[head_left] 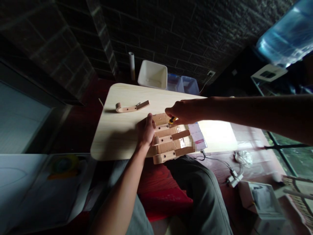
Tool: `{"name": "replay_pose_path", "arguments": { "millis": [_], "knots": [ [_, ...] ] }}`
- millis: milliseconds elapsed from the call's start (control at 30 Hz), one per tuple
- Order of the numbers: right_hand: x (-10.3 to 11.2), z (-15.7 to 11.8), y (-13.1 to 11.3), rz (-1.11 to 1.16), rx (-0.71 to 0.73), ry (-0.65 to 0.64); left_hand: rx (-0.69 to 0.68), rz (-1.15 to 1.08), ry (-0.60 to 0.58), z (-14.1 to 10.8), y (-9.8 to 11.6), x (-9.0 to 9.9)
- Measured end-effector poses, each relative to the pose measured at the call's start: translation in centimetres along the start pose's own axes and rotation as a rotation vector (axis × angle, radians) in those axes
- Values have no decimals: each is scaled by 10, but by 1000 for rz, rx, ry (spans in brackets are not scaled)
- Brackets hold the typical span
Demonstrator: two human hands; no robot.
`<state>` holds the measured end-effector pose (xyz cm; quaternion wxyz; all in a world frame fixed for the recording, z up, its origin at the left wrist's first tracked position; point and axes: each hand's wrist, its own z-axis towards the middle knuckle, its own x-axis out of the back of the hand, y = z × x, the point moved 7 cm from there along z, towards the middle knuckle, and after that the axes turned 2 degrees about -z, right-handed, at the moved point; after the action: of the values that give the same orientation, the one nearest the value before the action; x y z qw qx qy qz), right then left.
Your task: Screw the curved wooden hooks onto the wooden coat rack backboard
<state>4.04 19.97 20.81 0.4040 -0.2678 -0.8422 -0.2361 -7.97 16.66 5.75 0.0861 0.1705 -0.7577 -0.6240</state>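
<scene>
My right hand (182, 111) is closed around a small yellow-and-black screwdriver (172, 120). Its tip points down at a dark hole or screw in the uppermost of three wooden hooks lying side by side on a piece of cardboard (160, 118). At the left end of that uppermost hook (163, 127), my left hand (146, 130) grips it against the cardboard, thumb on top; the fingers beneath are hidden. Below lie a middle hook (166, 140) and a lower hook (168, 156), both with dark holes. Farther back on the table rests a loose wooden hook (132, 107).
A phone (197, 135) with a lit screen lies right of the cardboard on the pale table (117, 137). Behind the table stand a white bin (153, 75), blue plastic bins (189, 85) and a white tube (132, 65). A power strip (234, 179) with cables is at the right.
</scene>
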Motion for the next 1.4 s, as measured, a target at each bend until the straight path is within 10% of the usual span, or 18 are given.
{"name": "replay_pose_path", "arguments": {
  "millis": [333, 733, 1067, 1400],
  "knots": [
    [-1, -4, 3, -95, 255, 43, 4, -16, -3, -1, -1, 0],
    [-2, -3, 3, -24, 12, 18, 31, -7, 15, -2, 5, -2],
    [8, -4, -5, -97, 308, 71, 9, -32, -3, -1, -3, -3],
    [8, 2, 4, -9, 37, 59, -8, -3, -3, 1, -3, -1]
  ]
}}
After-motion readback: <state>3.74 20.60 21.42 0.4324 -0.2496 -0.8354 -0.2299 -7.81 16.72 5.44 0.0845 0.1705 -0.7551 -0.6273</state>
